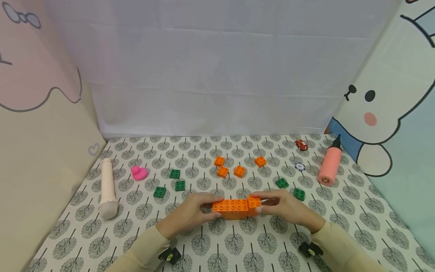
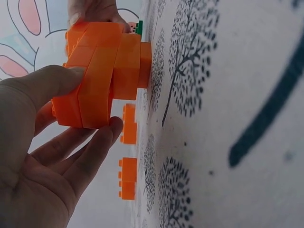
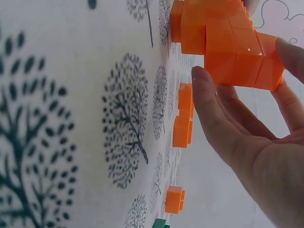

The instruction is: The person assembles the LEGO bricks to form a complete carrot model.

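Note:
A stepped stack of orange building bricks (image 1: pixel 234 214) stands on the cloth in front of the person, narrower at its base than at its top. The left hand (image 1: pixel 190 211) grips the left end of the stack between thumb and fingers. At the other end, the right hand (image 1: pixel 287 207) pinches a brick (image 1: pixel 254 201) that sits one step higher than the row beside it. In the left wrist view the thumb (image 2: pixel 57 80) presses the stack's side wall. The right wrist view shows the right-hand fingers (image 3: pixel 209 95) around the raised end.
Loose orange bricks (image 1: pixel 239 171) lie beyond the stack. Green bricks (image 1: pixel 180 185) are at left, with more green bricks (image 1: pixel 299 194) at right. Farther out are a pink duck (image 1: pixel 139 173), a white microphone-like object (image 1: pixel 108 190), a pink bottle (image 1: pixel 329 166), a chip (image 1: pixel 300 166) and a red car (image 1: pixel 301 145).

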### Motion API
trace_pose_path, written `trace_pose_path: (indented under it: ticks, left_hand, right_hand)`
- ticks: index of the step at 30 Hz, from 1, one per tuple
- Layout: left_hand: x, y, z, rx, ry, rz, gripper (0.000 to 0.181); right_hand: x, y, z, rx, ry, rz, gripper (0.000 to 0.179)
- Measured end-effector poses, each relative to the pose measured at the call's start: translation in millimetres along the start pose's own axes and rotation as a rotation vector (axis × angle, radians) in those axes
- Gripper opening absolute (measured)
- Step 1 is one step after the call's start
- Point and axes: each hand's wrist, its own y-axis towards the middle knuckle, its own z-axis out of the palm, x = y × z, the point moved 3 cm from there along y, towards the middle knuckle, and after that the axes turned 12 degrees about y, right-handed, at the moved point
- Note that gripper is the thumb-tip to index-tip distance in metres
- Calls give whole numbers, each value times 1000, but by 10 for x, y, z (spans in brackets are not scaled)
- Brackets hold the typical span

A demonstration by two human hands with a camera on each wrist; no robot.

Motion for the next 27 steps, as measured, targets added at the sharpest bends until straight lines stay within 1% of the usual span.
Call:
trace_pose_path:
  ticks: [5,12,18,20,21,25,27]
  left_hand:
    - [-10,-4,-17,-3,3,-6,50]
    - [-8,4,-5,-13,19,5,50]
    - [-3,3,-3,-5,14,-9,51]
    - [-3,2,-8,0,13,-11,51]
    - [-3,3,-10,3,14,-12,51]
    - [-8,7,-13,5,16,-8,51]
    - [-14,10,-15,1,22,2,50]
  right_hand:
    - [10,13,4,-5,15,23,50]
    - [-3,4,6,10,36,14,52]
    - [32,-19,13,4,-10,14,53]
    - [47,-20,20,-6,-70,-25,52]
    - [56,-17,24,-13,-109,-57,51]
    - [106,-2,42,-78,-330,-224,49]
    - [128,1,46,-107,-406,-298,47]
